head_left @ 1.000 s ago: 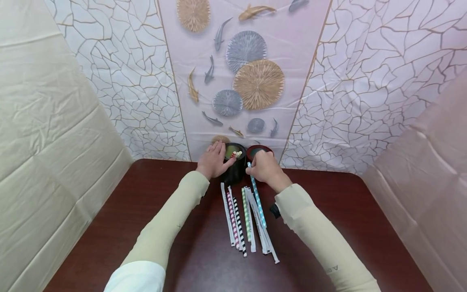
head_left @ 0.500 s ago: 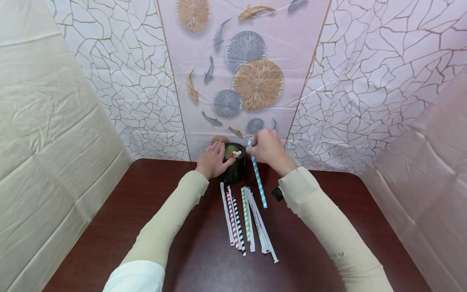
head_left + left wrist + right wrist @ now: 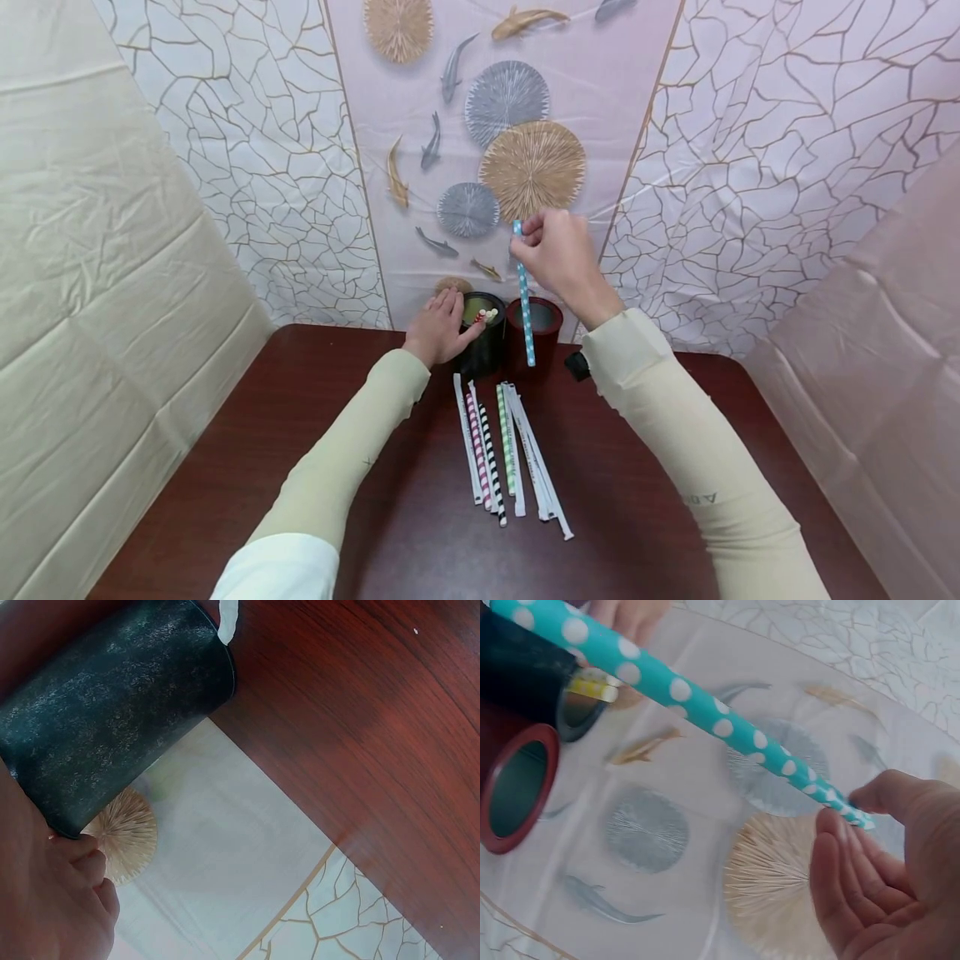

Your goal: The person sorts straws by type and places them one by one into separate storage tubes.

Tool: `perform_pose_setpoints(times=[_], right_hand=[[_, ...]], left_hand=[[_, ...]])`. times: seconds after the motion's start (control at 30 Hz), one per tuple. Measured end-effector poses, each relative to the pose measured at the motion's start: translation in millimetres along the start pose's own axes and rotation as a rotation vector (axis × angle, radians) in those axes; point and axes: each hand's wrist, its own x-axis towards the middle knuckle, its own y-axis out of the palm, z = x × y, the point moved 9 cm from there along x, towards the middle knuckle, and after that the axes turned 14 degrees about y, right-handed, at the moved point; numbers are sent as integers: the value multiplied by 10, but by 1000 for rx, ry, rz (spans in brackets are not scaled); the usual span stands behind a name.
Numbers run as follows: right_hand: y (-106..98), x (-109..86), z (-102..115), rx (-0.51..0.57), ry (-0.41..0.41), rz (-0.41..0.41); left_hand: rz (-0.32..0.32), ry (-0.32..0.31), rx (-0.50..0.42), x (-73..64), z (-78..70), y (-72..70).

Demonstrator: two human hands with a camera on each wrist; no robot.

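My right hand [image 3: 561, 254] pinches a turquoise paper straw with white dots [image 3: 526, 312] near its upper end, between thumb and fingertips. The straw hangs almost upright and overlaps the dark red cup [image 3: 553, 317] in the head view. In the right wrist view the straw [image 3: 705, 712] runs from my fingertips across to the upper left. My left hand [image 3: 437, 332] rests against the left side and rim of a black cup [image 3: 480, 358], fingers fairly straight, thumb across its near rim. Red-striped and yellow-patterned straws [image 3: 592, 688] stand in the black cup.
Several straws lie on the brown table [image 3: 390, 517] before the cups: a pink-striped straw [image 3: 478, 450], a black-striped straw [image 3: 492, 467], a green-striped straw [image 3: 506, 442] and white paper-wrapped straws [image 3: 542, 467]. A fabric backdrop [image 3: 420, 283] stands close behind the cups.
My right hand has raised the turquoise straw up off the straws on the table, to above the red cup's rim, uncovering that cup. My left hand has stayed at the black cup.
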Motion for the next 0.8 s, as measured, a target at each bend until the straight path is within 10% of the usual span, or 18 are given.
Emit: perform_pose_setpoints(times=[0.43, 0.8], right_hand=[[-357, 70, 368, 184, -105, -182], [-43, -24, 277, 324, -207, -271]], left_hand=[[11, -2, -14, 13, 12, 13], [-8, -2, -17, -7, -7, -5]])
